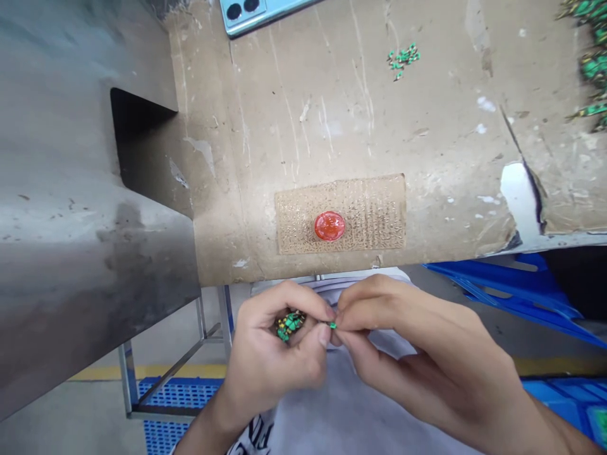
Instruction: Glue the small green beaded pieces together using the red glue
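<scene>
My left hand [277, 344] is curled shut around a small bunch of green and yellow parts [289, 324], just below the table's front edge. My right hand [403, 335] pinches one tiny green part [332, 325] between thumb and forefinger, right at the left hand's fingertips. The two hands touch there. Both are held over my lap, above a light grey garment.
The cardboard-covered table [332, 126] carries a red round cap [329, 225] on a taped patch, a small heap of green parts [403, 59] farther back, more green parts [592, 63] at the far right, and a blue phone [256, 12]. A grey metal housing [71, 221] fills the left. Blue crates [497, 284] lie below.
</scene>
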Motion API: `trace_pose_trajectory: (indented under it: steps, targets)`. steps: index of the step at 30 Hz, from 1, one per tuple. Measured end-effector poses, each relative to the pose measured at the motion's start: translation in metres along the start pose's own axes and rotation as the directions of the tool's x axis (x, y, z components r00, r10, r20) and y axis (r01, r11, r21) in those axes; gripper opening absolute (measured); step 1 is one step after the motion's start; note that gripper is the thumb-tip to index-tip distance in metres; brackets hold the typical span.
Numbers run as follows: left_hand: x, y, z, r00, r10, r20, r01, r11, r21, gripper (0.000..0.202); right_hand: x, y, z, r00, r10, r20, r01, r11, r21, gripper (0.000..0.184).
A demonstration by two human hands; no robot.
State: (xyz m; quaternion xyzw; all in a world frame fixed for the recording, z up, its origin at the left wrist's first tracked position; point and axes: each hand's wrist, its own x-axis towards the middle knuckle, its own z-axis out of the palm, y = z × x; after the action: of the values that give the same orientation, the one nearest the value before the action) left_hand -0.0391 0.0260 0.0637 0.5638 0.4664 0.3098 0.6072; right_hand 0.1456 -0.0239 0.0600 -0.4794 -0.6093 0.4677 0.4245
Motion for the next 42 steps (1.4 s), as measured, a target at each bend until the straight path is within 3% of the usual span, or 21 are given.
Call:
trace_pose_trajectory:
  steps: [4,10,14,27,36,42]
  targets:
    - [0.002,-0.001,0.002,1.0,-0.016,-0.004,0.015,1.0,-0.021,0.013,0.001,-0.001,0.0,0.999,0.016,-0.04,-0.015,1.0,0.024,0.016]
    - [-0.003,0.004,0.0,0.993,0.112,-0.026,-0.105,0.977,0.187,0.014,0.003,-0.004,-0.004,0.998,0.04,-0.05,-0.039,0.999,0.022,0.014]
    - [-0.004,0.004,-0.003,0.992,0.128,-0.005,-0.124,0.969,0.214,0.01,0.003,-0.005,-0.005,0.998,0.052,-0.039,-0.051,0.998,0.042,0.013]
    - [-0.004,0.002,-0.002,0.998,-0.061,-0.005,0.061,0.997,0.036,0.007,0.005,0.001,0.003,0.997,0.001,-0.072,0.003,0.999,0.052,0.018]
    - [-0.006,-0.003,-0.005,0.964,-0.256,0.072,0.266,0.942,-0.203,0.013,0.002,0.005,0.0,0.999,-0.022,-0.041,0.023,1.0,0.014,0.017]
    - [-0.004,-0.002,-0.004,0.966,-0.253,0.044,0.257,0.956,-0.139,0.015,0.001,0.006,-0.001,0.999,-0.023,-0.047,0.025,0.999,0.045,0.016]
